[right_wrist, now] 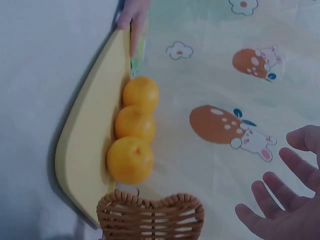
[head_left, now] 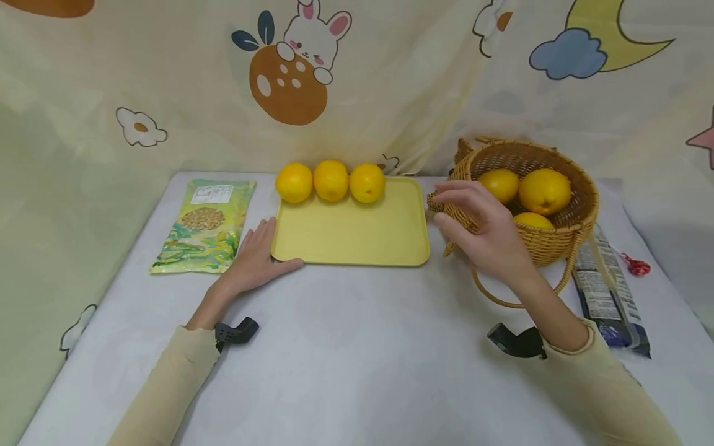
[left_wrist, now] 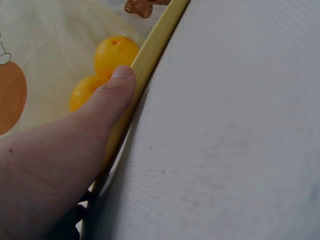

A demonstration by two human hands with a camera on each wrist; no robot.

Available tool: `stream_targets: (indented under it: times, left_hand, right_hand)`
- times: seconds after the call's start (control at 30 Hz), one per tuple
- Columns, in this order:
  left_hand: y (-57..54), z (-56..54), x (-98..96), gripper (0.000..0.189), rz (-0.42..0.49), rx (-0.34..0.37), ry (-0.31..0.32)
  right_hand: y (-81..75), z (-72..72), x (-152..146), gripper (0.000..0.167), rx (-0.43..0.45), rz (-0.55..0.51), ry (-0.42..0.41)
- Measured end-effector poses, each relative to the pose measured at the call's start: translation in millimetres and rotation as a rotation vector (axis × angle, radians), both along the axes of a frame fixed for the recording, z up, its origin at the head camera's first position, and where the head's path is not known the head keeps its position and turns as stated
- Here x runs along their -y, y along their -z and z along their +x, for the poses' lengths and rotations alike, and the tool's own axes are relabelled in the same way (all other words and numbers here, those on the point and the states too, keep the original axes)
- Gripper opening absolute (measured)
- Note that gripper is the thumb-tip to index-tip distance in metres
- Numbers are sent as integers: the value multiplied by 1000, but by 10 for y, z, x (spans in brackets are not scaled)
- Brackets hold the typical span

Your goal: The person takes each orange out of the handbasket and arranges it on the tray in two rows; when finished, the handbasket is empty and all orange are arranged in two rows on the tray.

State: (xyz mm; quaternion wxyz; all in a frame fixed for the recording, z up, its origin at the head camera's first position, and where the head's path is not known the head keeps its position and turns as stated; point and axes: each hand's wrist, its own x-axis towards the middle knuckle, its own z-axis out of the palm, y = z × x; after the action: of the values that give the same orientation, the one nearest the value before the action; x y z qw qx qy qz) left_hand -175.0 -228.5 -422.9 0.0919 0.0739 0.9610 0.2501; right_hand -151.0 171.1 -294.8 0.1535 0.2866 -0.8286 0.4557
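Observation:
A pale yellow tray (head_left: 351,238) lies on the table with three round yellow citrus fruits (head_left: 331,180) in a row along its back edge. My left hand (head_left: 253,260) rests at the tray's front left corner, fingers extended along the left side. Its thumb touches the front rim, as the left wrist view confirms. My right hand (head_left: 488,232) hovers in front of the left side of a wicker basket (head_left: 582,204), fingers loosely bent and holding nothing. Several more yellow fruits (head_left: 544,191) sit inside the basket; the hand partly hides its near left side.
A green and yellow packet (head_left: 203,226) lies left of the tray. Right of the basket are a dark packet (head_left: 610,294) and a small red item (head_left: 636,265). The basket's handle (head_left: 496,300) loops down onto the table. A patterned cloth (head_left: 390,80) hangs behind.

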Motion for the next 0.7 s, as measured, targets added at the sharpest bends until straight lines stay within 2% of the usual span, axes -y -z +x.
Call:
stream_targets:
  times: [0.07, 0.17, 0.3, 0.43, 0.53, 0.63, 0.7]
  left_hand:
    - [10, 3, 5, 121, 2, -3, -2]
    - [20, 11, 7, 120, 11, -8, -4]
    - [23, 20, 13, 120, 17, -19, -5]
    - [21, 16, 9, 121, 16, -11, 1]
    - [14, 0, 7, 121, 15, -13, 2]
    - [13, -15, 12, 121, 14, -19, -2]
    - [20, -16, 17, 121, 10, -18, -3]
  right_hand:
    - [-4, -13, -42, 21, 26, -30, -19]
    - [-46, -62, -82, 21, 111, -116, -71]
    - [-249, -166, -143, 24, 255, -169, -74]
    - [-606, -386, -353, 27, 319, -13, -31]
    - [-849, -707, -631, 28, 333, 165, -55]
    - [-973, -1072, -911, 28, 381, 356, -90]
    - [-982, -1283, -1068, 29, 411, 488, -111]
